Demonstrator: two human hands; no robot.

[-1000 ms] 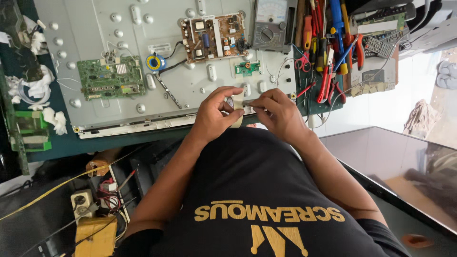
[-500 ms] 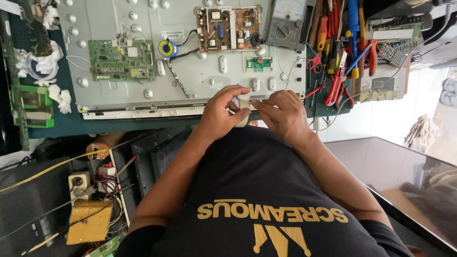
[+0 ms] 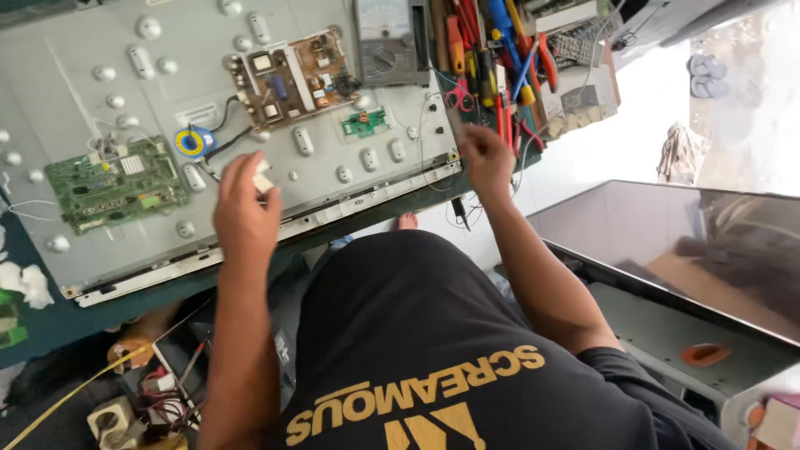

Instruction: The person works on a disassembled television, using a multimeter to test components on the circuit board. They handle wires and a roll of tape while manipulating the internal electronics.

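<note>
My left hand [image 3: 243, 212] is raised over the front edge of a grey metal television back panel [image 3: 100, 100] and pinches a small white piece [image 3: 263, 180] between its fingertips. My right hand [image 3: 487, 160] is off to the right, at the panel's corner. Its fingers are loosely curled toward a heap of red, blue and yellow handled tools [image 3: 500, 58], and I see nothing in it. On the panel lie a green circuit board [image 3: 112, 183], a brown power board [image 3: 292, 75] and a small green board [image 3: 364, 123].
An analogue multimeter [image 3: 387, 42] sits by the tools. A blue and yellow solder reel [image 3: 192, 142] lies on the panel. A dark glossy screen panel [image 3: 667, 242] lies at the right. A power strip and wires [image 3: 112, 412] sit at the lower left, with crumpled tissue [image 3: 25, 283] above them.
My hands were together on the small piece at the panel's edge. They have parted: the left keeps the piece and moves left, and the right has gone up to the tools.
</note>
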